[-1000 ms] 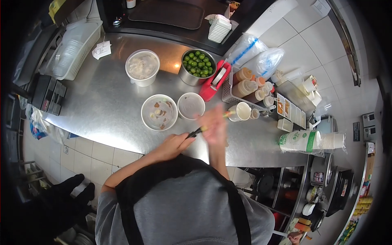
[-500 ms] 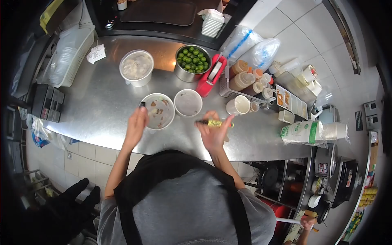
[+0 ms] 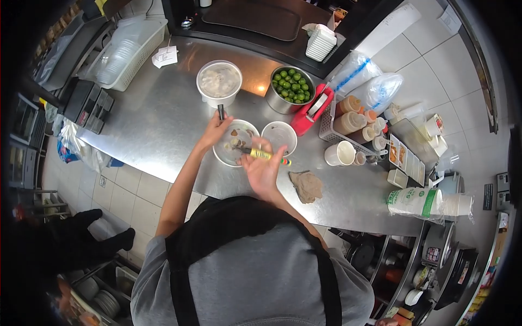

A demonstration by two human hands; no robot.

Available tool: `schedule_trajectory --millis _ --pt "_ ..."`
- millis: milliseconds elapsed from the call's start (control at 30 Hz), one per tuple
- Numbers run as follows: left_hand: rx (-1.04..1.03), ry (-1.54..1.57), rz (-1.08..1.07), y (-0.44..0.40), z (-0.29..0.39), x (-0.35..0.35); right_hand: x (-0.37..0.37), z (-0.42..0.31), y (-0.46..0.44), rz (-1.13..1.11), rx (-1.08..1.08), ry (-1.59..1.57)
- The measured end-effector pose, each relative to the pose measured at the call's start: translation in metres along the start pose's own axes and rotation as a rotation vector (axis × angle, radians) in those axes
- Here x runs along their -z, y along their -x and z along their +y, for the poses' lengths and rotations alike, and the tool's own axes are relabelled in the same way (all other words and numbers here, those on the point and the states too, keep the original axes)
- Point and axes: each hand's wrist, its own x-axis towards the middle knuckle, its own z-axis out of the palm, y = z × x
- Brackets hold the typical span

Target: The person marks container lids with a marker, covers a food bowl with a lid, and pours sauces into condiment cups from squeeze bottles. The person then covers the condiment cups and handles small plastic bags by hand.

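My left hand (image 3: 216, 129) is closed on a black marker cap (image 3: 221, 111), just below the tall lidded tub (image 3: 219, 81) of pale food. Across the fingers of my right hand (image 3: 262, 171) lies a yellow marker (image 3: 261, 154), its black end pointing left over a round lidded bowl (image 3: 227, 153) with brown pieces in it. A smaller lidded bowl (image 3: 280, 137) stands right beside that one. To the right of my right hand, a crumpled brown cloth (image 3: 306, 186) rests on the steel counter.
A steel pot of green limes (image 3: 293, 86), a red tape dispenser (image 3: 313, 111), a basket of sauce bottles (image 3: 325, 122) and a white cup (image 3: 341, 154) stand behind and to the right. Bagged cups (image 3: 416, 202) lie farther right. A basket of plastic lids (image 3: 130, 70) is at the left.
My hands, together a second ago, moved apart, with cap and marker separated. Since then my left hand has moved up toward the tall tub, and my right hand left over the bowls. The view has shifted.
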Motion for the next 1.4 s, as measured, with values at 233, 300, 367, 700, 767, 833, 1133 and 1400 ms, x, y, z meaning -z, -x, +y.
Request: schedule_trajectory --millis 233,300,367,700,767,833,1133,1400 --pt "-0.028 0.18 0.162 0.031 -0.022 -0.006 0.029 -0.006 -0.059 -0.308 0.189 0.496" --pt "0.026 0.241 0.203 0.047 -0.023 -0.009 0.031 0.005 -0.058 -0.312 0.241 0.665" --pt "0.019 0.271 0.233 0.06 -0.021 -0.014 0.035 0.017 -0.058 -0.345 0.192 0.817" --pt "0.02 0.36 0.266 0.069 -0.021 -0.018 0.035 0.033 -0.046 -0.369 0.213 1.041" --pt "0.012 0.363 0.269 0.068 -0.022 -0.02 0.038 0.034 -0.046 -0.378 0.201 1.071" --pt "0.011 0.351 0.274 0.068 -0.022 -0.019 0.048 0.041 -0.05 -0.397 0.202 1.123" --pt "0.035 0.351 0.264 0.072 -0.01 -0.02 0.05 0.042 -0.051 -0.387 0.241 1.162" --pt "0.033 0.33 0.272 0.07 -0.019 -0.019 0.046 0.041 -0.049 -0.383 0.271 1.148"
